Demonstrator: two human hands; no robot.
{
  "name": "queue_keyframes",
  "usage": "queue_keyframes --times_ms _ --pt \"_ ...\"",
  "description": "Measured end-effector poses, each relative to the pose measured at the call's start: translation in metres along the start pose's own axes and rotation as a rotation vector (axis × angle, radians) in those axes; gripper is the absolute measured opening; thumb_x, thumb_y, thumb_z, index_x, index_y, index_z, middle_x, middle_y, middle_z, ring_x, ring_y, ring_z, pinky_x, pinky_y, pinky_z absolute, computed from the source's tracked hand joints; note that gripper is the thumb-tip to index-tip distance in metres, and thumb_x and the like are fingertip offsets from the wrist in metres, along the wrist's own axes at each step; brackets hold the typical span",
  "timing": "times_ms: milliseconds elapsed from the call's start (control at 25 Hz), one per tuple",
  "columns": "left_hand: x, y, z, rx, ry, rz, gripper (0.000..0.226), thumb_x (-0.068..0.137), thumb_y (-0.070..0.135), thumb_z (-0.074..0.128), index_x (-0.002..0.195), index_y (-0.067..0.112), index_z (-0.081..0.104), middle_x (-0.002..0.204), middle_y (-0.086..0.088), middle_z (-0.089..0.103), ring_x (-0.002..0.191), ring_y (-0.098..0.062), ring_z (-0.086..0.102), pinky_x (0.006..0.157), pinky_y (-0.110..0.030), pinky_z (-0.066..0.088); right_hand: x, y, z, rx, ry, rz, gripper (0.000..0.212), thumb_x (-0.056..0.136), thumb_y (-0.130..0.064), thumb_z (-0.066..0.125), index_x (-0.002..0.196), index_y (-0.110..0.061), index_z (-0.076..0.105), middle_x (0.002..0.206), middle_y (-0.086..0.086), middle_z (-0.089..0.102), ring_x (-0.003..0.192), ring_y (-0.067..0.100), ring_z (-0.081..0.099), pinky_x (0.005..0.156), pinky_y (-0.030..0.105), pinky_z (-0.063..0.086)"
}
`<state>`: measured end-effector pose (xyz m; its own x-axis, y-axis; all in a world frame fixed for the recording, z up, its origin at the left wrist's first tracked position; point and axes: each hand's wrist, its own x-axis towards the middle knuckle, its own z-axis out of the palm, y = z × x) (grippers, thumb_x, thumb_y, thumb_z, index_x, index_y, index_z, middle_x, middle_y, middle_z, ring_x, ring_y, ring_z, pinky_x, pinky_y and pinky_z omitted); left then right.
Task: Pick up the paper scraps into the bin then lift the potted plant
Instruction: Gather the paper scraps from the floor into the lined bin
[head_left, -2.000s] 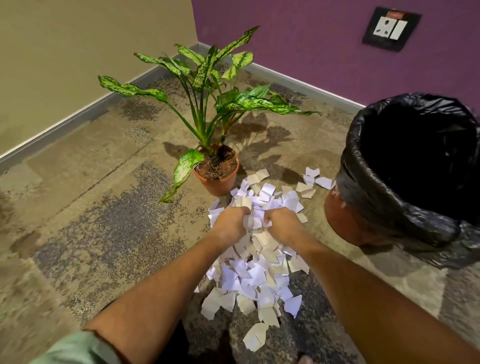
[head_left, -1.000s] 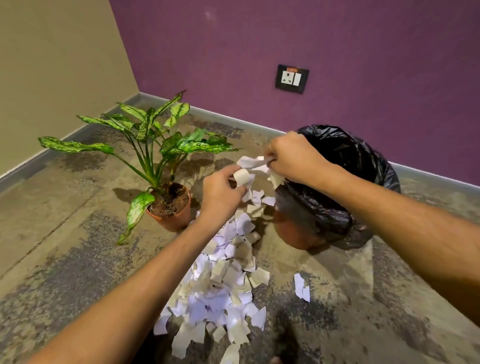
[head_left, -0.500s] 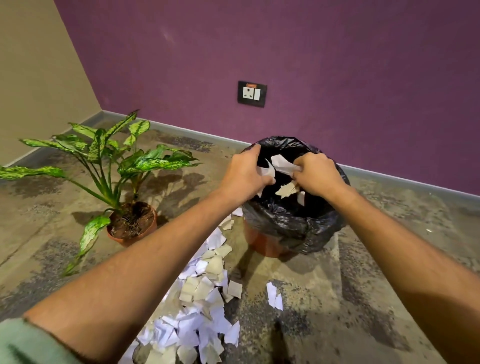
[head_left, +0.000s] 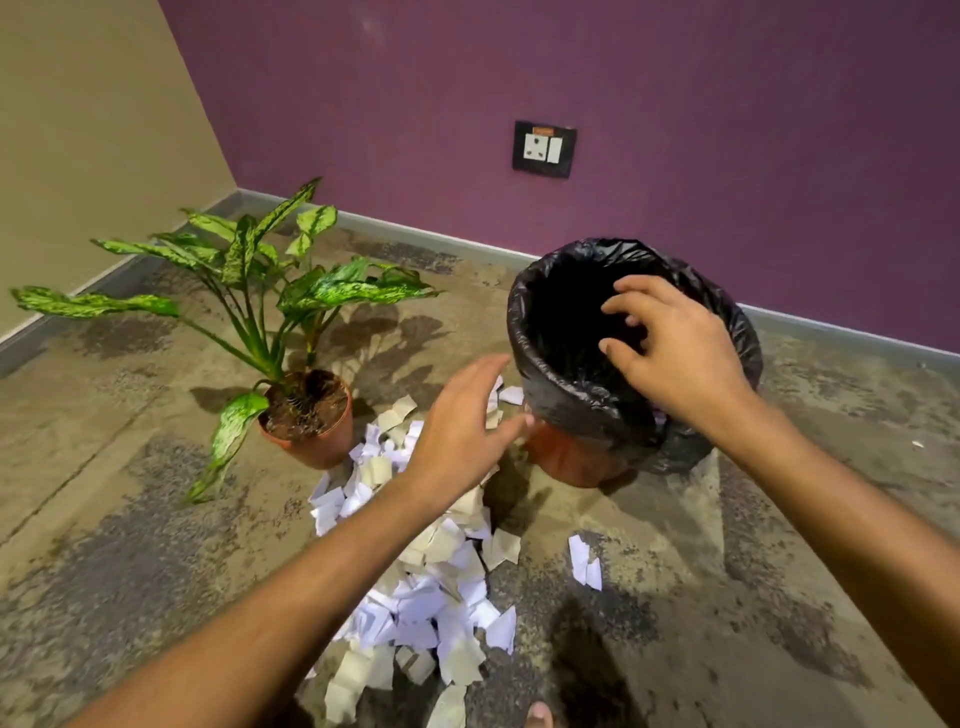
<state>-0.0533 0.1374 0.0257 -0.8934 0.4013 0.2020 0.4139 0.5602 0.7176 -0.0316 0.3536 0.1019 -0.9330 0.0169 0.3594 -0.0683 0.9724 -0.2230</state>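
Note:
A pile of white and beige paper scraps (head_left: 415, 597) lies on the floor between the plant and the bin. The bin (head_left: 576, 395) is orange with a black bag liner, and its inside is dark. My right hand (head_left: 670, 348) hovers over the bin's mouth, fingers spread, holding nothing. My left hand (head_left: 462, 431) is open just left of the bin, above the scraps, also empty. The potted plant (head_left: 306, 415) has spotted green leaves and stands in a terracotta pot to the left.
A purple wall with a socket plate (head_left: 544, 149) runs behind the bin. A beige wall closes the left side. Two loose scraps (head_left: 584, 564) lie apart on the mottled floor in front of the bin. A toe shows at the bottom edge.
Both hands carried scraps from the pile up to the bin, then opened. The scraps they held are gone from view, and my left hand has drawn back left of the bin.

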Motion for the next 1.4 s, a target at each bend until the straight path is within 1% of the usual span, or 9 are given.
queue_keyframes --times_ms 120,200,320,440,640,800,1080,1240,1400 --pt "-0.053 -0.05 0.015 0.064 -0.054 -0.1 0.073 0.083 0.046 0.067 0.143 0.017 0.036 0.151 -0.001 0.034 0.14 -0.017 0.026 0.115 -0.031 0.023 -0.064 -0.031 0.024 0.164 0.06 -0.287 0.015 0.088 -0.026 0.064 0.1 -0.018 0.069 0.126 -0.004 0.06 0.081 0.002 0.057 0.074 0.027 0.054" --pt "-0.09 -0.082 0.023 0.178 -0.133 -0.192 0.084 0.08 0.061 0.059 0.146 0.018 0.029 0.157 -0.003 0.021 0.145 -0.021 0.014 0.117 -0.044 0.02 -0.111 -0.039 0.067 0.191 -0.06 -0.345 0.025 0.092 -0.037 0.053 0.101 -0.019 0.067 0.123 -0.003 0.061 0.097 0.013 0.063 0.074 0.034 0.058" --pt "-0.137 -0.115 0.033 0.368 -0.334 -0.374 0.104 0.074 0.078 0.044 0.151 0.021 0.003 0.159 -0.003 -0.015 0.146 -0.029 -0.014 0.115 -0.058 0.005 -0.168 -0.024 0.139 0.042 -0.56 0.003 0.089 0.078 -0.085 0.023 0.144 -0.027 0.037 0.157 0.0 0.025 0.143 0.029 0.027 0.106 0.054 0.039" --pt "-0.184 -0.131 0.041 0.468 -0.493 -0.589 0.127 0.064 0.087 0.043 0.144 0.018 -0.027 0.144 -0.009 -0.043 0.14 -0.04 -0.027 0.111 -0.065 0.005 -0.216 -0.009 0.192 -0.033 -0.845 0.352 0.137 0.043 -0.105 0.015 0.152 -0.026 -0.014 0.159 0.003 -0.021 0.147 0.033 -0.01 0.114 0.059 0.013" --pt "-0.228 -0.143 0.061 0.454 -0.643 -0.765 0.143 0.053 0.085 0.057 0.137 0.018 -0.038 0.138 -0.013 -0.051 0.136 -0.046 -0.029 0.109 -0.067 0.009 -0.221 -0.008 0.231 0.023 -0.874 0.421 0.15 0.031 -0.107 0.025 0.149 -0.027 -0.021 0.158 0.012 -0.024 0.146 0.037 -0.013 0.116 0.057 0.007" --pt "-0.246 -0.145 0.081 0.444 -0.696 -0.748 0.135 0.062 0.079 0.06 0.14 0.023 -0.036 0.143 -0.011 -0.047 0.137 -0.046 -0.029 0.109 -0.067 0.008 -0.211 -0.023 0.258 0.116 -0.844 0.188 0.142 0.042 -0.102 0.038 0.149 -0.029 -0.02 0.157 0.006 -0.025 0.146 0.037 -0.015 0.116 0.055 0.003" --pt "-0.22 -0.157 0.091 0.579 -0.619 -0.685 0.097 0.089 0.066 0.039 0.149 0.014 -0.017 0.139 -0.01 -0.049 0.138 -0.046 -0.027 0.113 -0.062 0.004 -0.19 -0.086 0.282 0.149 -0.726 -0.191 0.121 0.063 -0.059 0.078 0.154 -0.02 0.008 0.16 0.014 0.009 0.144 0.041 0.018 0.108 0.057 0.034" --pt "-0.192 -0.173 0.066 0.607 -0.49 -0.61 0.086 0.091 0.06 0.039 0.15 0.019 -0.009 0.148 -0.006 -0.04 0.139 -0.046 -0.025 0.114 -0.062 0.007 -0.18 -0.085 0.26 0.181 -0.661 -0.012 0.122 0.068 -0.068 0.071 0.154 -0.024 -0.005 0.162 0.006 -0.009 0.147 0.034 0.005 0.116 0.052 0.025" --pt "-0.191 -0.181 0.053 0.534 -0.502 -0.645 0.12 0.068 0.081 0.053 0.142 0.033 -0.03 0.145 -0.002 -0.047 0.133 -0.043 -0.035 0.11 -0.068 0.002 -0.2 -0.081 0.236 0.202 -0.786 0.186 0.135 0.058 -0.079 0.067 0.148 -0.034 -0.024 0.158 -0.002 -0.026 0.148 0.031 0.007 0.101 0.052 0.044"
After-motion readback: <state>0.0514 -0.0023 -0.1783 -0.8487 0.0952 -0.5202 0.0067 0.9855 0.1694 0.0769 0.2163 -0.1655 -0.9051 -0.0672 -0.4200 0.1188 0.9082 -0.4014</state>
